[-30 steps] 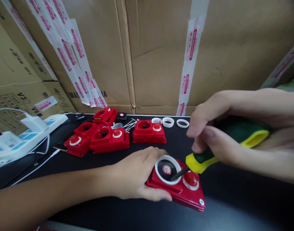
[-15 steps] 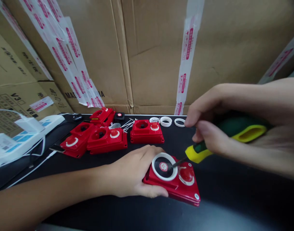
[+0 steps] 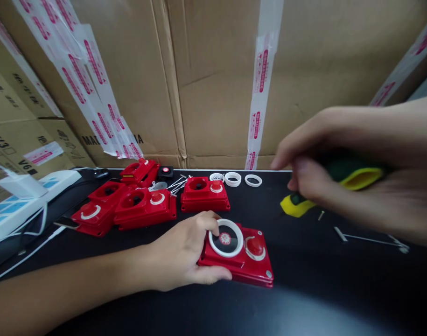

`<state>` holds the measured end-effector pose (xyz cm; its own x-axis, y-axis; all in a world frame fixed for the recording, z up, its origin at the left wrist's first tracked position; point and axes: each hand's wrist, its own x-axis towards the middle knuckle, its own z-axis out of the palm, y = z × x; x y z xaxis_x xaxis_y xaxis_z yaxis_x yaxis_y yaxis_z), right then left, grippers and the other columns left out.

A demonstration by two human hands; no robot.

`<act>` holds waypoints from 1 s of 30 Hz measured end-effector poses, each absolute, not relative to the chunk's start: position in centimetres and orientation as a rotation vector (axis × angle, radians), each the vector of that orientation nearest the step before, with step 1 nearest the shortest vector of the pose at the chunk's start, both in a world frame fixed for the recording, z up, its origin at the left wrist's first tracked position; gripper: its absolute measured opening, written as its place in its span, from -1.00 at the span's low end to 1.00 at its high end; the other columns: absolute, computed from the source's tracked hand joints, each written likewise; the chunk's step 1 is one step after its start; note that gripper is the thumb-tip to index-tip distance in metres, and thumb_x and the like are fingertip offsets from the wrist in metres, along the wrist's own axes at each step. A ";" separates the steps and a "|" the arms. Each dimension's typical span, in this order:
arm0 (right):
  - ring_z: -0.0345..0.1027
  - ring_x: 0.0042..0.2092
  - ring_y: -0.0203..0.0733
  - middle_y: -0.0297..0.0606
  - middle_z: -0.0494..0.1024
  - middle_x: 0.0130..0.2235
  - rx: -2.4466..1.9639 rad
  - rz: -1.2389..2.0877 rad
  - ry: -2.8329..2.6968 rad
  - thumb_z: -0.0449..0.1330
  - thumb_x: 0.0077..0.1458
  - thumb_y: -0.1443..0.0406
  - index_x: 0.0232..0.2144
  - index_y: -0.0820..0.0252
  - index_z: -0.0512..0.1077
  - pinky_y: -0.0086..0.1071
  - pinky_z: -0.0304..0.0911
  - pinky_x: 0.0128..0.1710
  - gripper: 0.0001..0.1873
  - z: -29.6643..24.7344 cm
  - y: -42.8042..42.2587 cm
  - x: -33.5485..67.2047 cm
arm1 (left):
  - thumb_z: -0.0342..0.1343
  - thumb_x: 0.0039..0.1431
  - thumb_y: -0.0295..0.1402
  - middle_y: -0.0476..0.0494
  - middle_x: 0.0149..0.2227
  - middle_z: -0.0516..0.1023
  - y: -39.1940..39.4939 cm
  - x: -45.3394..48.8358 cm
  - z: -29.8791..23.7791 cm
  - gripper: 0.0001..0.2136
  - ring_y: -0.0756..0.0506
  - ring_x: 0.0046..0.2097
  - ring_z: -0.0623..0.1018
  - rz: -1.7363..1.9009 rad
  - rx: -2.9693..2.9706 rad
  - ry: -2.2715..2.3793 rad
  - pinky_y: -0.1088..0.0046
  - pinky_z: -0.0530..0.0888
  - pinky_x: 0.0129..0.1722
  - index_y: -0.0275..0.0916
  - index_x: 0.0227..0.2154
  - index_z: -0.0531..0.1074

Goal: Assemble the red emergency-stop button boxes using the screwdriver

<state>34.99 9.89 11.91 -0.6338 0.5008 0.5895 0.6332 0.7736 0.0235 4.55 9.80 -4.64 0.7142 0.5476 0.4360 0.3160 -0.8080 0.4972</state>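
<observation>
Fingers (image 3: 204,221) of the left hand (image 3: 181,252) are clasping a red box (image 3: 241,261), seemingly steadying it; the right hand (image 3: 367,128) is gripping a screwdriver (image 3: 295,207), white rings (image 3: 233,184) lying near the worktop's (image 3: 185,308) back edge.

Landmark: near housing (image 3: 241,267), on bench (image 3: 304,294). Left hand (image 3: 183,254) at its left end, gripping. On its top: ringed disc (image 3: 226,238) at left, push button (image 3: 255,245) at right. Right of it, above bench: screwdriver (image 3: 360,179) in right hand (image 3: 349,135), shaft end blurred, apart from it. Also right, on bench: small pin (image 3: 321,215), then T-ended rod (image 3: 369,240) farther out. Behind it: single housing (image 3: 204,201), slightly left; loose rings (image 3: 233,183) in a row, farther back. Behind-left: rods (image 3: 178,185), three clustered housings (image 3: 146,214). Far left: power strip (image 3: 55,182). Rearmost: carton (image 3: 216,102).
</observation>
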 end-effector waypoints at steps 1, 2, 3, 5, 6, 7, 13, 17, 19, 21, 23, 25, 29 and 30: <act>0.34 -0.57 -0.25 -0.47 0.61 -0.43 -0.776 -0.359 -2.421 0.27 0.29 0.26 -0.13 -0.09 0.52 -0.23 0.17 -0.52 -0.88 12.0 9.8 34.2 | 0.26 0.43 0.09 -0.27 0.12 0.45 9.8 4.5 -4.6 -0.46 -0.27 0.03 0.65 0.815 2.549 0.680 0.08 0.61 0.05 -0.03 0.12 0.08; 0.33 -0.56 -0.28 -0.46 0.61 -0.43 -0.713 -0.383 -2.449 0.24 0.32 0.29 -0.15 -0.04 0.51 -0.25 0.19 -0.50 -0.91 11.9 9.9 33.5 | 0.25 0.43 0.10 -0.27 0.13 0.45 9.8 4.5 -4.6 -0.47 -0.28 0.05 0.65 0.809 2.563 0.689 0.07 0.60 0.06 -0.03 0.11 0.07; 0.34 -0.55 -0.30 -0.45 0.62 -0.41 -0.669 -0.375 -2.474 0.21 0.35 0.31 -0.16 0.01 0.50 -0.28 0.22 -0.46 -0.92 11.8 10.0 33.0 | 0.24 0.44 0.11 -0.27 0.13 0.45 9.7 4.5 -4.6 -0.47 -0.29 0.07 0.65 0.807 2.573 0.696 0.06 0.60 0.08 -0.02 0.11 0.07; 0.36 -0.50 -0.33 -0.43 0.64 -0.37 -0.632 -0.272 -2.512 0.18 0.39 0.34 -0.17 0.07 0.49 -0.33 0.25 -0.42 -0.91 11.5 10.4 32.5 | 0.22 0.45 0.12 -0.26 0.12 0.46 9.7 4.4 -4.5 -0.48 -0.30 0.07 0.65 0.804 2.582 0.702 0.05 0.61 0.08 -0.02 0.11 0.07; 0.36 -0.49 -0.34 -0.43 0.63 -0.36 -0.613 -0.223 -2.527 0.18 0.39 0.33 -0.16 0.09 0.50 -0.35 0.25 -0.42 -0.92 11.3 10.6 32.4 | 0.21 0.45 0.12 -0.26 0.11 0.46 9.7 4.4 -4.5 -0.48 -0.29 0.07 0.65 0.803 2.582 0.701 0.06 0.61 0.08 -0.02 0.11 0.07; 0.34 -0.49 -0.35 -0.43 0.62 -0.37 -0.598 -0.183 -2.535 0.18 0.38 0.34 -0.16 0.11 0.50 -0.36 0.24 -0.43 -0.91 11.2 10.7 32.4 | 0.21 0.45 0.12 -0.25 0.11 0.47 9.7 4.4 -4.5 -0.48 -0.29 0.07 0.65 0.803 2.581 0.703 0.06 0.61 0.07 -0.02 0.11 0.07; 0.31 -0.48 -0.36 -0.41 0.60 -0.36 -0.582 -0.112 -2.542 0.20 0.31 0.40 -0.14 0.17 0.52 -0.38 0.18 -0.44 -0.88 10.8 10.9 32.4 | 0.24 0.44 0.10 -0.26 0.12 0.47 9.7 4.4 -4.6 -0.47 -0.30 0.06 0.64 0.810 2.573 0.702 0.07 0.60 0.07 -0.03 0.11 0.08; 0.33 -0.49 -0.33 -0.40 0.61 -0.38 -0.616 -0.071 -2.543 0.19 0.32 0.38 -0.16 0.15 0.53 -0.35 0.20 -0.43 -0.88 11.0 10.8 32.4 | 0.26 0.44 0.07 -0.25 0.13 0.46 9.7 4.4 -4.7 -0.47 -0.29 0.06 0.63 0.790 2.550 0.695 0.08 0.59 0.07 -0.02 0.13 0.07; 0.37 -0.48 -0.29 -0.38 0.64 -0.37 -0.697 -0.063 -2.549 0.18 0.33 0.34 -0.19 0.12 0.54 -0.33 0.22 -0.42 -0.88 11.2 10.9 32.4 | 0.27 0.44 0.05 -0.26 0.14 0.44 9.7 4.4 -4.7 -0.46 -0.28 0.05 0.62 0.771 2.540 0.691 0.07 0.59 0.06 -0.02 0.15 0.05; 0.43 -0.47 -0.23 -0.35 0.66 -0.36 -0.824 -0.059 -2.553 0.17 0.31 0.30 -0.22 0.08 0.55 -0.29 0.23 -0.42 -0.86 11.4 10.9 32.5 | 0.27 0.44 0.04 -0.25 0.12 0.44 9.8 4.4 -4.7 -0.44 -0.26 0.01 0.62 0.764 2.540 0.686 0.08 0.60 0.02 -0.01 0.16 0.02; 0.46 -0.47 -0.19 -0.34 0.66 -0.39 -0.945 -0.047 -2.545 0.16 0.29 0.27 -0.26 0.04 0.56 -0.26 0.24 -0.42 -0.84 11.6 10.9 32.5 | 0.28 0.43 0.03 -0.22 0.09 0.44 9.8 4.4 -4.7 -0.43 -0.25 -0.02 0.62 0.778 2.549 0.682 0.09 0.60 0.00 -0.01 0.16 0.02; 0.45 -0.48 -0.17 -0.35 0.64 -0.41 -1.006 -0.020 -2.547 0.15 0.29 0.23 -0.29 0.02 0.55 -0.25 0.22 -0.43 -0.83 11.8 10.8 32.6 | 0.30 0.41 0.03 -0.21 0.08 0.45 9.8 4.4 -4.7 -0.43 -0.25 -0.02 0.61 0.795 2.558 0.687 0.10 0.60 0.00 -0.02 0.15 0.04; 0.34 -0.56 -0.17 -0.36 0.53 -0.50 -1.091 -0.102 -2.583 0.08 0.35 0.13 -0.22 0.01 0.51 -0.23 0.06 -0.50 -0.77 11.8 10.5 32.7 | 0.27 0.43 0.05 -0.20 0.07 0.45 9.8 4.6 -4.6 -0.45 -0.24 -0.04 0.61 0.797 2.552 0.675 0.11 0.59 -0.01 -0.02 0.14 0.04; 0.29 -0.59 -0.16 -0.36 0.47 -0.54 -1.132 -0.177 -2.578 0.06 0.36 0.09 -0.22 0.02 0.49 -0.23 -0.01 -0.52 -0.74 11.7 10.5 32.7 | 0.26 0.44 0.05 -0.20 0.07 0.46 9.8 4.6 -4.6 -0.46 -0.24 -0.04 0.60 0.800 2.548 0.671 0.12 0.59 0.00 -0.02 0.14 0.05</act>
<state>32.74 10.55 11.73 -0.6351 0.6949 0.3372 0.7345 0.6784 -0.0146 4.61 9.75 -4.61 0.7230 0.5440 0.4258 0.3241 -0.8114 0.4864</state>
